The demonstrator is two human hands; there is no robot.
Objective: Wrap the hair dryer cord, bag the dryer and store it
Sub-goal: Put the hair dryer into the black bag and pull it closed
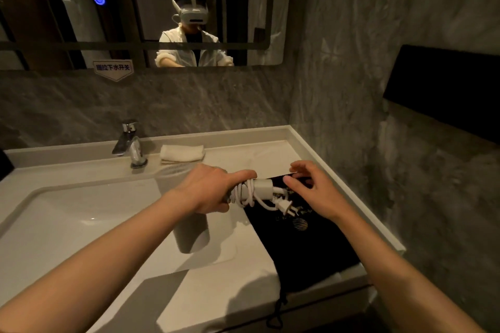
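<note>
My left hand (213, 189) grips a white hair dryer (263, 186) above the sink counter, its body mostly hidden in my fist. The white cord (247, 193) is coiled around the dryer, and the plug (285, 207) hangs loose at the lower right. Just right of the dryer, my right hand (311, 186) hovers with fingers spread, touching nothing I can make out. Under both hands a black drawstring bag (305, 240) with a gold round logo lies flat on the counter, its drawstring (277, 313) dangling over the front edge.
A white basin (89, 213) takes up the left of the counter, with a chrome faucet (131, 143) behind it. A folded white towel (181, 153) lies by the back wall. A dark shelf (443, 89) juts from the right wall. The mirror shows a person with a headset.
</note>
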